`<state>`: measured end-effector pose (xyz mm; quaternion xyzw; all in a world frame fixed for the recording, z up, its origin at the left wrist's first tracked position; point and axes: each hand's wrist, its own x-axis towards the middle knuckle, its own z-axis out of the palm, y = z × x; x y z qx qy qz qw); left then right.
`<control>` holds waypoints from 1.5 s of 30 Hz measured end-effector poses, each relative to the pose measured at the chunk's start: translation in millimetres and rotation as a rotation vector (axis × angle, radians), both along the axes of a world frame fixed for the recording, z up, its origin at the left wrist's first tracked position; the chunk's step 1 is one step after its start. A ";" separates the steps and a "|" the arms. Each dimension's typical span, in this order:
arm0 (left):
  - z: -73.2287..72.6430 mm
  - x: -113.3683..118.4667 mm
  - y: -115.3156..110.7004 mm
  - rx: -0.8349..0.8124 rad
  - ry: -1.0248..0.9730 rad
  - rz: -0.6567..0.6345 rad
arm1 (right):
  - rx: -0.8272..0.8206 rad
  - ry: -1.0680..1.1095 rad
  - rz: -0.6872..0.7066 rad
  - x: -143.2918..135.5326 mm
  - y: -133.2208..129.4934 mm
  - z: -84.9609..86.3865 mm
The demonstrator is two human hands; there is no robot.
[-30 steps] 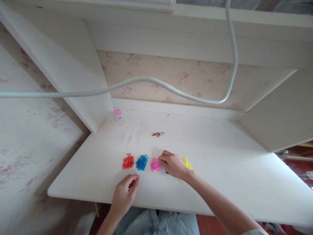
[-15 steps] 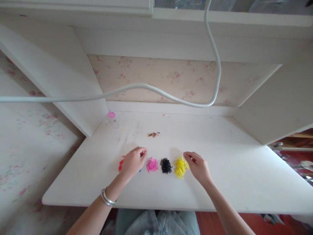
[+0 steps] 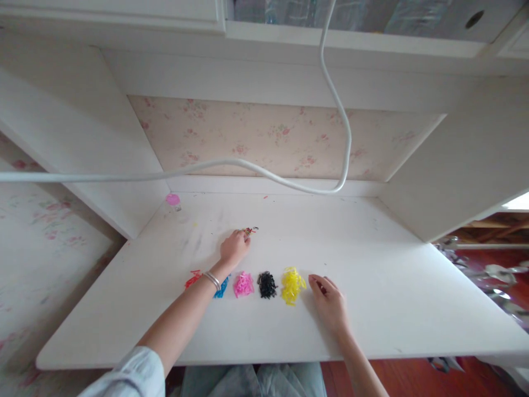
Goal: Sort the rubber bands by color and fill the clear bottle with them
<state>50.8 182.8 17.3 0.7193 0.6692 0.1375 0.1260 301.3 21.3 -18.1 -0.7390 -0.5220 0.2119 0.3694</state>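
Observation:
My left hand (image 3: pixel 235 248) is stretched forward, its fingers closed at the edge of a small heap of mixed-colour bands (image 3: pixel 250 230). Whatever lies between those fingertips is too small to make out. Beside the yellow pile (image 3: pixel 293 286), my right hand (image 3: pixel 329 300) is held in a pinch; its contents, if any, do not show. The small pieces look like rubber bands, sorted in a row: red pile (image 3: pixel 193 278), blue pile (image 3: pixel 222 288), pink pile (image 3: pixel 243 284), black pile (image 3: pixel 267 285), then yellow. My left forearm partly covers the red and blue ones.
The white desk (image 3: pixel 372 320) has a side panel at each end. A pink-topped clear small container (image 3: pixel 172 199) stands in the back left corner. A white cable (image 3: pixel 264 172) hangs across the view in front of the wallpapered back (image 3: pixel 285 132).
My left hand has moved forward from beside the pink pile to the mixed heap. My right hand has drawn slightly back and away from the yellow pile. The view has shifted right.

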 end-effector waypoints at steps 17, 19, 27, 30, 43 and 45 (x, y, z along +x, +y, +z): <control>-10.5 -13.2 6.9 0.054 0.008 -0.010 | 0.001 -0.030 0.009 3.2 -0.3 -3.7; -9.2 -16.1 6.3 0.060 -0.002 -0.013 | 0.001 -0.033 0.012 3.1 -0.9 -3.8; -2.4 -25.7 -0.9 0.083 -0.053 -0.031 | -0.008 -0.069 0.028 2.7 -2.1 -4.2; 6.2 -33.4 -6.1 0.098 -0.079 -0.042 | 0.001 -0.085 0.022 2.3 -2.8 -4.8; 32.0 -79.0 -123.2 0.257 0.126 -0.029 | -0.018 -0.097 0.038 3.1 -4.1 -5.1; 27.2 -82.5 -134.8 0.241 0.177 -0.014 | -0.025 -0.095 0.041 3.0 -3.9 -4.9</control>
